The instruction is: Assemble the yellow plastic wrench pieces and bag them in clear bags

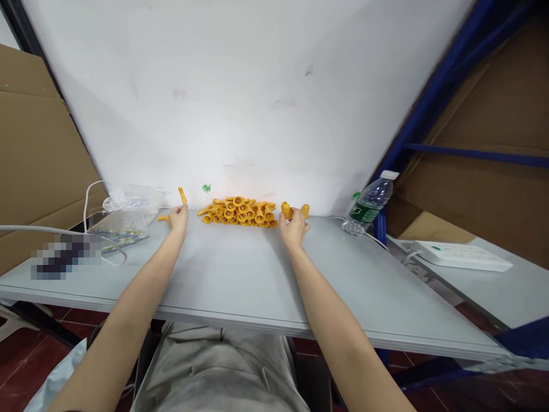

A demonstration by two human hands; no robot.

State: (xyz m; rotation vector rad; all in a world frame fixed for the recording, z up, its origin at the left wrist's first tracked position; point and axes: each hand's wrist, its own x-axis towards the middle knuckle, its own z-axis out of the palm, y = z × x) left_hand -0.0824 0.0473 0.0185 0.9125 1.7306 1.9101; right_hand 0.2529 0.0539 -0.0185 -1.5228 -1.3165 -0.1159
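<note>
My left hand (178,219) is closed around a slim yellow tube (182,195), which stands up from my fingers. Another yellow tube end (163,218) shows just left of that hand; whether it is held or lies on the table I cannot tell. My right hand (294,229) is closed on a yellow bell-shaped piece (286,209) at its thumb side. A second yellow piece (305,210) shows behind the fingers, partly hidden. Between both hands lies a stacked pile of yellow horn-shaped pieces (242,216), their flared mouths mostly facing me.
On the grey table (231,274), clear plastic bags (128,220), a white cable (87,200) and a blurred dark object (64,257) lie at left. A water bottle (371,203) leans at right, near a white power strip (463,255). A white panel (240,103) rises behind.
</note>
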